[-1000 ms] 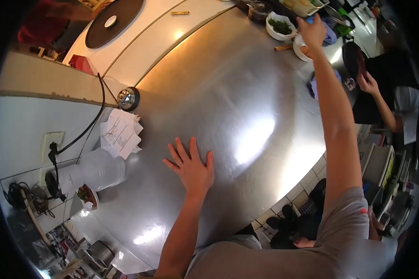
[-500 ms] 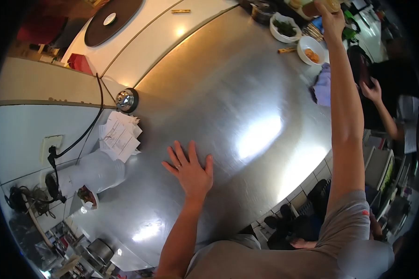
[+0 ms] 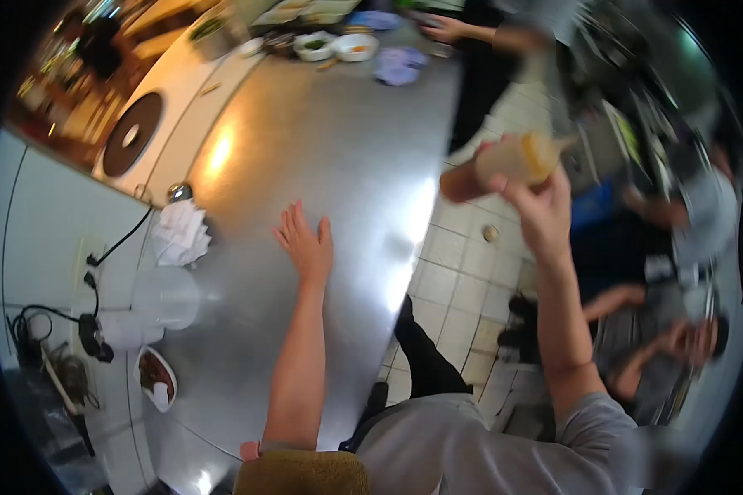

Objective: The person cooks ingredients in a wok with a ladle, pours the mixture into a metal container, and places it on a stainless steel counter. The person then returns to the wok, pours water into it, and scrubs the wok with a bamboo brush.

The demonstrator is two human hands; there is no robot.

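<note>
My right hand (image 3: 541,206) is wrapped round a squeeze bottle (image 3: 499,167) with a yellowish cap and brown contents, held tilted over the tiled floor, right of the counter. On the steel counter (image 3: 314,124) rests my left hand (image 3: 305,243), its fingers spread and nothing in them. Left of that hand lie a stack of white papers (image 3: 180,233) and a clear plastic container (image 3: 165,299). Nearer to me is a white dish (image 3: 164,403) with reddish-brown food.
White bowls (image 3: 356,48) and a purple cloth (image 3: 399,66) sit at the counter's far end. A bell (image 3: 179,193) and a round dark tray (image 3: 134,134) are at the left. Co-workers (image 3: 706,219) stand at the right, another person at the far end.
My right hand has come back from the far end with the bottle, now out over the floor. The view has turned right. My left hand stays flat on the counter.
</note>
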